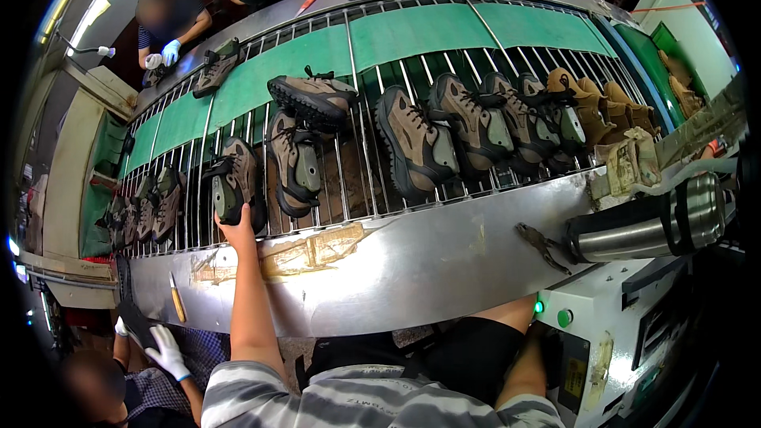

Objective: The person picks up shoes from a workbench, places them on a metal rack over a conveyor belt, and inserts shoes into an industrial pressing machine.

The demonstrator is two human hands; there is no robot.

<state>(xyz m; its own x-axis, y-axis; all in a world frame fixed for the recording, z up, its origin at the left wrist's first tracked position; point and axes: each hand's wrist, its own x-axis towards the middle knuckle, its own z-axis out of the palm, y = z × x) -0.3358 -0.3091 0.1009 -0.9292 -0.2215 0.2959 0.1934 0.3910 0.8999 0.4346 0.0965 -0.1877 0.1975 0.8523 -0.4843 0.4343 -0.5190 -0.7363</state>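
Observation:
My left arm reaches over the metal ledge, and my left hand [235, 226] is closed round the heel end of a brown and black hiking shoe [236, 166] on the rack of metal rods. A grey-green last plate shows in the opening of that shoe. Just right of it stands another hiking shoe [291, 162], upright with a similar plate in it. Behind that one, a further hiking shoe [313, 99] lies tilted, showing its black lugged sole. My right forearm [526, 364] hangs down beside the white machine; the right hand itself cannot be made out.
Several hiking shoes [416, 143] and tan boots [571, 103] line the rack's right side. A green belt [277, 67] crosses the rack. On the ledge are a wood-handled knife [177, 299], pincers [542, 247] and a steel flask [650, 226]. Co-workers are at far left and lower left, one wearing white gloves [167, 351].

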